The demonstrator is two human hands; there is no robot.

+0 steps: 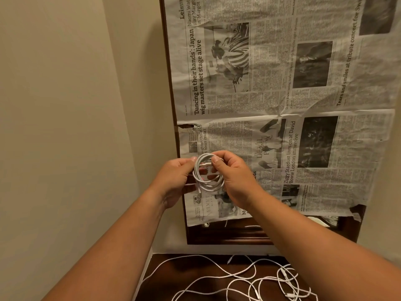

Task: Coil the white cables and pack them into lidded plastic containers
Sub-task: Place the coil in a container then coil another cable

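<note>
A white cable wound into a small round coil (207,184) is held up in front of me between both hands. My left hand (176,181) grips the coil's left side with curled fingers. My right hand (233,181) holds the right side, its thumb and fingers pinching the cable's end plug across the loops. Several loose white cables (249,281) lie tangled on the dark wooden surface below my arms. No plastic container is plainly in view.
Newspaper (282,105) covers a dark wooden panel straight ahead. A beige wall (76,105) stands at the left. Under the paper's lower edge a dark wooden ledge (238,235) carries some white objects (323,221) at its right end.
</note>
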